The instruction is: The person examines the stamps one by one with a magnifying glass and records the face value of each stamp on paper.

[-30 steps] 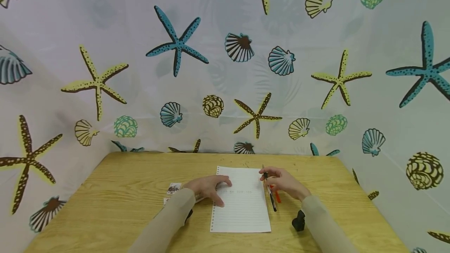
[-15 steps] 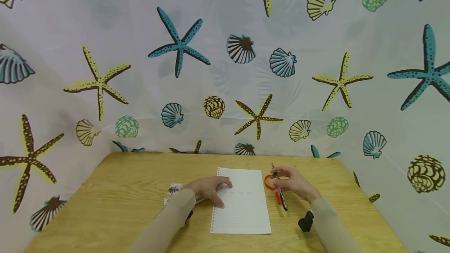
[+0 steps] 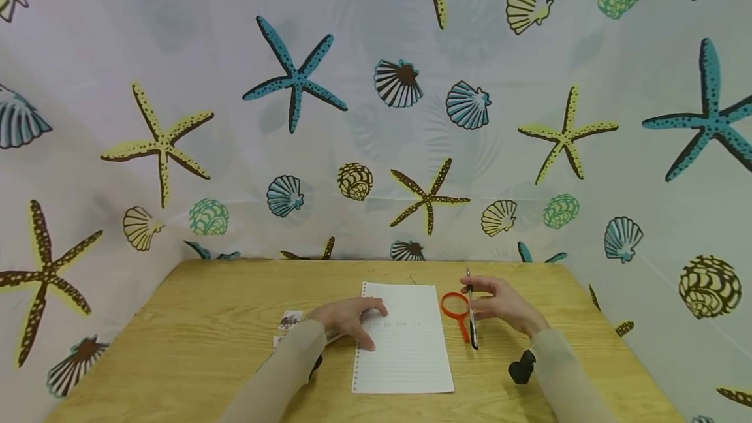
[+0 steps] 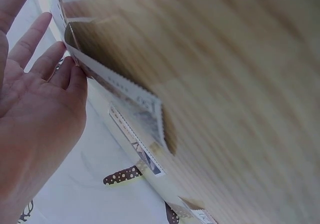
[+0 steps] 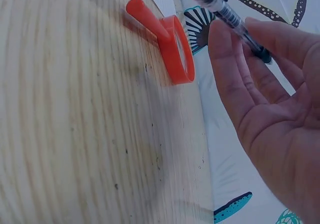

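My left hand [image 3: 346, 320] rests on the left edge of a lined, hole-punched sheet of paper [image 3: 405, 361], its thumb and fingers spread. A faint line of handwriting crosses the sheet. Beside the paper's right edge, my right hand [image 3: 505, 305] pinches a pen [image 3: 473, 335] between thumb and fingers. That pen, with a clear barrel and black ends, also shows in the right wrist view, held over the wood. A red magnifying glass [image 3: 463, 329] lies just left of the pen. In the left wrist view, a curled postage stamp [image 4: 120, 87] lies close to the left fingers.
Small stamps [image 3: 290, 320] lie left of the paper, partly hidden by the left forearm. Another stamp [image 4: 135, 139] shows farther along in the left wrist view. The wooden table [image 3: 223, 318] ends at a cloth backdrop [image 3: 364, 129] of shells and starfish. A black device [image 3: 521, 368] sits at the right wrist.
My right hand has moved right with the pen, off the paper's edge and past the magnifying glass, which is now uncovered. The pen stands more upright. My left hand has stayed put.
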{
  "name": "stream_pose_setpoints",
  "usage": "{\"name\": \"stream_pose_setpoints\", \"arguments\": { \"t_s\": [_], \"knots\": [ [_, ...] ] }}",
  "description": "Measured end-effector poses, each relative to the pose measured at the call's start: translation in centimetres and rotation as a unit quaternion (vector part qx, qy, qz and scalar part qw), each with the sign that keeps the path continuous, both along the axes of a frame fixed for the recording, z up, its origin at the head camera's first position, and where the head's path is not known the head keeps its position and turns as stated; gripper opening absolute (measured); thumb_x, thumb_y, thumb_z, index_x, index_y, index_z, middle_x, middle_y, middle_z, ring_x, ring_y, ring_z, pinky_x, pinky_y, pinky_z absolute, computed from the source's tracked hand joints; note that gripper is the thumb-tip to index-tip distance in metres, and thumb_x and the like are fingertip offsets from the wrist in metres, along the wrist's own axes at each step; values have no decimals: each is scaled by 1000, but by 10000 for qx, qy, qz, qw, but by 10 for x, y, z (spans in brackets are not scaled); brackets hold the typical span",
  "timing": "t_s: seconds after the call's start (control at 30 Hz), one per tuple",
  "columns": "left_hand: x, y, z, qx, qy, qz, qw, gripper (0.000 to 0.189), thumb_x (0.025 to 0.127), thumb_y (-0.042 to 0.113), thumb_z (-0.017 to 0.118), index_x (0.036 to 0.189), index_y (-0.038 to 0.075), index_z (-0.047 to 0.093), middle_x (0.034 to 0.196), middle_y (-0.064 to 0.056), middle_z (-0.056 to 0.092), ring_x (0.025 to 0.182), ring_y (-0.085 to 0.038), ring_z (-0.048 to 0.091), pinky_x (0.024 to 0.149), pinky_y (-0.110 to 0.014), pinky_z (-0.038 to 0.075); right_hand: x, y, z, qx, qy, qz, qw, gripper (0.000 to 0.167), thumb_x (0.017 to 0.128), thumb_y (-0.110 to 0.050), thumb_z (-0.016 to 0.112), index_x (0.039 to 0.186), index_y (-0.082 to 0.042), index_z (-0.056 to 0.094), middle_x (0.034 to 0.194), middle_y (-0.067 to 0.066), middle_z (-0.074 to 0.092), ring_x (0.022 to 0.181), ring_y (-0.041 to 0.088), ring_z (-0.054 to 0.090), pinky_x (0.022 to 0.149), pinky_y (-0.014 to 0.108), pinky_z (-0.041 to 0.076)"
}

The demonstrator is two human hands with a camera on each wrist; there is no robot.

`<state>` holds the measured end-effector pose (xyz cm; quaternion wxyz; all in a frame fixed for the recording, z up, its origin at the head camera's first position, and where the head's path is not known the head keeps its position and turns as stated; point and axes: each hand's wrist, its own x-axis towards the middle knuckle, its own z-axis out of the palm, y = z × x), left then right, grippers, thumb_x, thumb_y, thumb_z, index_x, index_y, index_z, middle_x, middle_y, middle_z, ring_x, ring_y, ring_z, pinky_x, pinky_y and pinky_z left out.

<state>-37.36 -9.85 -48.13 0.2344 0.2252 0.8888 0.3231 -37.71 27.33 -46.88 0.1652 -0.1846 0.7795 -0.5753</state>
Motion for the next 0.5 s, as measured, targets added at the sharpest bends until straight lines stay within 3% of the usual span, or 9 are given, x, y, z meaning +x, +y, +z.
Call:
{"name": "stream_pose_setpoints", "arguments": {
  "t_s": [0.33,0.5],
  "knots": [
    [0,1,1,77,24,66,9999,62,71,17,88,127,22,60,161,-7,28,150,-32,21,120,-53,20,-1,14,-4,-2,127,-80,9999,44,95,1,57,137,0,44,141,32,44,106,37,59,78,37,57],
    [1,1,0,73,-13,67,10000,62,72,17,88,127,23,60,161,-7,28,150,-31,21,120,-53,20,-2,24,-11,131,118,-83,9998,49,95,2,57,141,6,41,140,35,43,104,32,61,77,35,58]
  ]
}}
